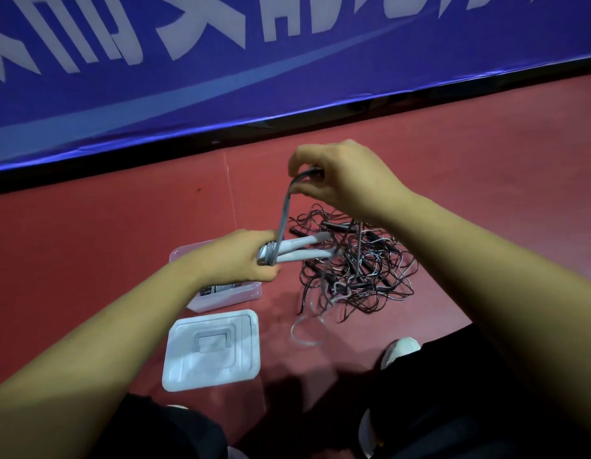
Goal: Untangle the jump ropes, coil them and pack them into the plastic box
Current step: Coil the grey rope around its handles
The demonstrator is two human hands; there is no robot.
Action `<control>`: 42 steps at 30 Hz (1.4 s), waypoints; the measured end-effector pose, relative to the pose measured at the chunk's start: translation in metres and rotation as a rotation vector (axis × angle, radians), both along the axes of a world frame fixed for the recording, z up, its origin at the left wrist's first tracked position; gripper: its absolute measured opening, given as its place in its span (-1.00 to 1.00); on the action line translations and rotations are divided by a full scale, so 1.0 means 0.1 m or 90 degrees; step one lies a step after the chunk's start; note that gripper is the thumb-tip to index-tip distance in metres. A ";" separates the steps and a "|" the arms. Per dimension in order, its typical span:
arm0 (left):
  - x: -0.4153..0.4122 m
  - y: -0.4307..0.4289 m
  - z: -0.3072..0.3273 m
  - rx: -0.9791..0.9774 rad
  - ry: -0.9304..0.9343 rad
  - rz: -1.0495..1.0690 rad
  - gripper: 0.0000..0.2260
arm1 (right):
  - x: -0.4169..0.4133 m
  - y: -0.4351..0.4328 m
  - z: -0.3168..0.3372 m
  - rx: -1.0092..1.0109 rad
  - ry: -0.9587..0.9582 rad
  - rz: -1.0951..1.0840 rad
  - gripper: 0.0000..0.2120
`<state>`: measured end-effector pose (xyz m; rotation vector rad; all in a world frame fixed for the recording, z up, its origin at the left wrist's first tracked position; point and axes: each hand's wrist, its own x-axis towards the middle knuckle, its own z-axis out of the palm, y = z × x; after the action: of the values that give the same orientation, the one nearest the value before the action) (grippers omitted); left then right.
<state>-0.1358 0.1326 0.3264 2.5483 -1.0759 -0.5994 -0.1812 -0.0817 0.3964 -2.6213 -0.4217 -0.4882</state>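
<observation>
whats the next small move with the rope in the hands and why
Probably bring the right hand down and around for another turn on the white handles in the left hand: a few wraps sit there, and loose cord runs up to the right hand.

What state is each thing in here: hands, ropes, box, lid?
Left hand: closed around two white handles, cord wound round them.
Right hand: pinching the grey cord, raised above the handles.
Rope pile: tangled, loose on the floor.
Plastic box: open, something already inside.
Lid: off, flat on the floor.
</observation>
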 end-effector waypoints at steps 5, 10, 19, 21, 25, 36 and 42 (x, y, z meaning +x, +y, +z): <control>-0.02 0.05 0.09 -0.077 -0.003 -0.032 -0.86 | 0.10 -0.10 -0.09 0.031 0.032 -0.027 -0.82; -0.07 0.08 0.24 -0.258 0.147 0.020 -0.78 | 0.18 -0.23 -0.17 0.152 0.169 -0.027 -0.93; 0.21 0.35 0.32 -0.026 -0.110 -0.053 -0.82 | 0.14 -0.29 -0.18 0.241 0.258 0.005 -0.91; 0.19 0.35 0.29 0.056 -0.109 -0.080 -0.83 | 0.13 -0.27 -0.20 0.190 0.260 0.011 -0.93; 0.03 0.21 0.28 -0.057 -0.023 -0.119 -0.79 | 0.17 -0.23 -0.27 0.189 0.241 -0.003 -0.91; -0.02 0.14 0.32 -0.562 0.434 0.068 -0.44 | 0.05 0.01 -0.34 0.282 0.409 0.039 -0.70; 0.05 0.07 0.35 -0.616 0.399 0.242 -0.75 | 0.02 -0.02 -0.20 0.289 0.467 0.056 -0.79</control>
<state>-0.1307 0.1399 0.3611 1.4950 -0.4471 -0.5290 -0.1791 -0.0841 0.3764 -2.1268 -0.1513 0.3741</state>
